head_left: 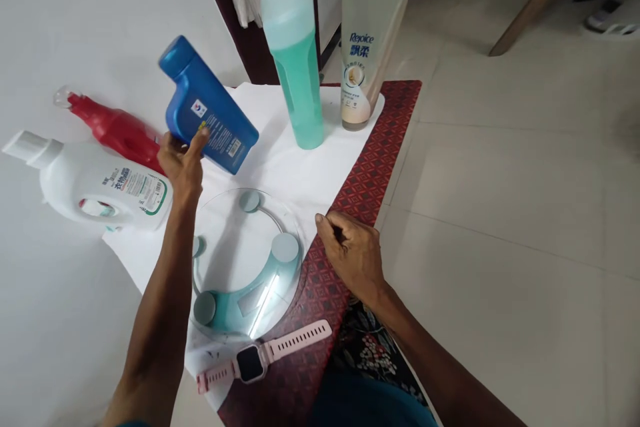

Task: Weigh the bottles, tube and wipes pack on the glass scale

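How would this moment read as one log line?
left hand: holds tilted blue bottle above glass scale | right hand: fisted on red mat

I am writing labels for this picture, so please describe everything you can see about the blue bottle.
The blue bottle looks like glossy plastic, with a flat rectangular body, a blue screw cap at its upper left, and a dark label with small print and a barcode. The cap is on. The left hand grips its lower edge and holds it tilted in the air above the white sheet, near the red bottle.
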A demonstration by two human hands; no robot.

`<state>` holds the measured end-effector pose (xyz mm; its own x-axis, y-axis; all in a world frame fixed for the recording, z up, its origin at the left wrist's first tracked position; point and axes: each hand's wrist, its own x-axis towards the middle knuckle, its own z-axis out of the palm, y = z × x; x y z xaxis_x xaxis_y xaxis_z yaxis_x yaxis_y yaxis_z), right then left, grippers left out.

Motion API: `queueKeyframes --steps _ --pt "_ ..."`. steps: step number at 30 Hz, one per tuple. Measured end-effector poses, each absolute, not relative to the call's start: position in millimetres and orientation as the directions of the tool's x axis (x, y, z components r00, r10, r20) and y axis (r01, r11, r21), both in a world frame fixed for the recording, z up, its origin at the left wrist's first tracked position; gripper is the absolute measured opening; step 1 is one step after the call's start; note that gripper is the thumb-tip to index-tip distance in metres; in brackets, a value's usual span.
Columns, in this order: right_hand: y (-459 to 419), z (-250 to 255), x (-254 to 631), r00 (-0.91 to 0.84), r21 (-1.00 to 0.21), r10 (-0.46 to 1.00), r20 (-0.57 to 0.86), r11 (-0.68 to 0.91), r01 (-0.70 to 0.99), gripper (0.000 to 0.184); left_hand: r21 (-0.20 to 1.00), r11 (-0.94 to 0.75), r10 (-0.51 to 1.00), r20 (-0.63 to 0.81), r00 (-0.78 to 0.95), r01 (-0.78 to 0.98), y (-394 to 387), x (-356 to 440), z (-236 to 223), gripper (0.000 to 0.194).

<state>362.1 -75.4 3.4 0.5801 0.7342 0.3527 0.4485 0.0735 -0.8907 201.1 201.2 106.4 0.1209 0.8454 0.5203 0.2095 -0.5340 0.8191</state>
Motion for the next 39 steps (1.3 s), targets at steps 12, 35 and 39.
queueKeyframes --steps 12,35,39 --pt "-79 -1 357 0.576 -0.869 0.751 0.322 -0.007 0.495 0.05 0.808 -0.462 0.87 0.493 0.01 0.366 16 76 122 0.039" --pt "-142 58 314 0.293 -0.889 0.904 0.312 0.169 0.425 0.033 0.859 -0.396 0.909 0.417 0.005 0.323 -18 25 89 0.065" --pt "-163 55 269 -0.077 -0.647 0.837 0.542 0.473 0.598 0.008 0.831 -0.444 0.895 0.426 0.128 0.335 -15 61 88 0.074"
